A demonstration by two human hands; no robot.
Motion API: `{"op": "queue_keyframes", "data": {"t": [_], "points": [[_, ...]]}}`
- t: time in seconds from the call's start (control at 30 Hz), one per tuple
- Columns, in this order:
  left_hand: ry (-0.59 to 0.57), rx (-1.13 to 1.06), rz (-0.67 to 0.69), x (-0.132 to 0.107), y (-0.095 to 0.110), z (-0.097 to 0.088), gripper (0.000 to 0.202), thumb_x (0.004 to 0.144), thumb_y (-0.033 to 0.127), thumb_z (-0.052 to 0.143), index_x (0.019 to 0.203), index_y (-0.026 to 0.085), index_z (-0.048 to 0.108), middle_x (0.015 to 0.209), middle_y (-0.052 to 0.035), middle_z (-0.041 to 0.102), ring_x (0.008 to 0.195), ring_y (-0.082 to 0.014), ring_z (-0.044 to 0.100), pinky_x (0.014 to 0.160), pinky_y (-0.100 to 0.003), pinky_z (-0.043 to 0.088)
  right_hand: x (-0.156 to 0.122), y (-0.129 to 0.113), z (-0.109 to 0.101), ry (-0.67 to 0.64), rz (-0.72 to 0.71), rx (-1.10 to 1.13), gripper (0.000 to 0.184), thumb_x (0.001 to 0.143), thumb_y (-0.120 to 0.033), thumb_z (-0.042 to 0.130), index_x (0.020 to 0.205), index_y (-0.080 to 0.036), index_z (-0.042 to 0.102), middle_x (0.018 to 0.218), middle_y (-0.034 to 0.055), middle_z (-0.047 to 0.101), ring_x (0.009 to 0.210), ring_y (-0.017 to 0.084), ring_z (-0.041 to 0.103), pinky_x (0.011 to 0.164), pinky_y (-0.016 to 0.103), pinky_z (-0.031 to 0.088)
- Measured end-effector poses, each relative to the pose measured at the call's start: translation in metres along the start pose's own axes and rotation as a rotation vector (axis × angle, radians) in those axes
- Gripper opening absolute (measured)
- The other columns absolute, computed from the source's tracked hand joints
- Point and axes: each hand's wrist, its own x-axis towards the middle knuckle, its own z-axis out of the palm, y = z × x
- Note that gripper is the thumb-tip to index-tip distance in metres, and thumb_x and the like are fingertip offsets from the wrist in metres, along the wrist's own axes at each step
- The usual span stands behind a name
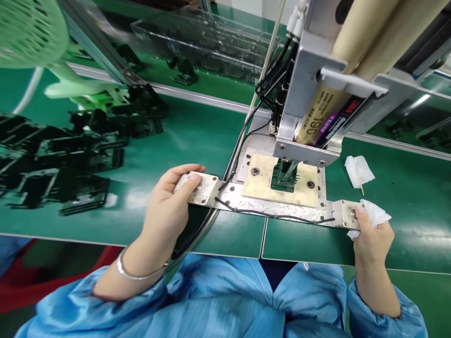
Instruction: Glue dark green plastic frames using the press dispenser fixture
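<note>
My left hand (169, 206) rests on the left end of a metal plate (246, 199), its thumb pressed on a round button there and the fingers curled round the edge. At the plate's right end my right hand (369, 237) presses its thumb on another button while its fingers hold a crumpled white tissue (375, 217). Between them a beige block (260, 185) carries a small green part (283, 176) under the nozzle of a dispensing machine (317, 108) with glue cartridges.
A pile of black plastic parts (70, 155) lies on the green table at the left. Clear trays (211, 42) stand at the back. Another white tissue with a stick (357, 171) lies right of the machine. A green fan (31, 28) sits top left.
</note>
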Motion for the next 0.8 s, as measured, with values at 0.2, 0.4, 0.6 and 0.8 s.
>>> {"op": "queue_keyframes", "data": {"t": [0.2, 0.4, 0.6, 0.8], "points": [[0.057, -0.019, 0.062, 0.002, -0.003, 0.004, 0.031, 0.067, 0.032, 0.077, 0.092, 0.015, 0.069, 0.096, -0.0069, 0.070, 0.073, -0.0119, 0.060, 0.063, -0.018, 0.047, -0.002, -0.005, 0.001, -0.014, -0.047, 0.003, 0.050, 0.066, -0.048, 0.087, 0.099, -0.014, 0.072, 0.094, 0.0074, 0.068, 0.083, 0.024, 0.065, 0.078, 0.037, 0.056], [0.091, -0.010, 0.140, -0.002, 0.001, 0.010, 0.023, 0.068, 0.022, 0.072, 0.089, 0.013, 0.069, 0.089, -0.0063, 0.071, 0.069, -0.0112, 0.061, 0.060, -0.018, 0.046, -0.001, -0.012, 0.003, 0.007, -0.085, 0.040, 0.045, 0.064, -0.040, 0.090, 0.095, -0.013, 0.073, 0.089, 0.0053, 0.068, 0.077, 0.018, 0.062, 0.069, 0.028, 0.054], [0.088, 0.011, 0.180, -0.004, 0.003, 0.012, 0.017, 0.072, 0.015, 0.067, 0.088, 0.012, 0.068, 0.085, -0.0046, 0.071, 0.068, -0.0104, 0.061, 0.059, -0.017, 0.047, -0.001, -0.018, 0.005, 0.039, -0.096, 0.091, 0.041, 0.058, -0.035, 0.091, 0.085, -0.011, 0.072, 0.073, 0.0013, 0.061, 0.064, 0.014, 0.054, 0.057, 0.024, 0.049], [0.069, 0.011, 0.191, -0.004, 0.003, 0.010, 0.016, 0.074, 0.014, 0.066, 0.090, 0.013, 0.067, 0.085, -0.0022, 0.072, 0.069, -0.0110, 0.063, 0.059, -0.019, 0.048, -0.001, -0.020, 0.004, 0.019, -0.111, 0.061, 0.035, 0.061, -0.034, 0.089, 0.080, -0.012, 0.070, 0.070, -0.0002, 0.056, 0.061, 0.012, 0.049, 0.055, 0.024, 0.044]]}}
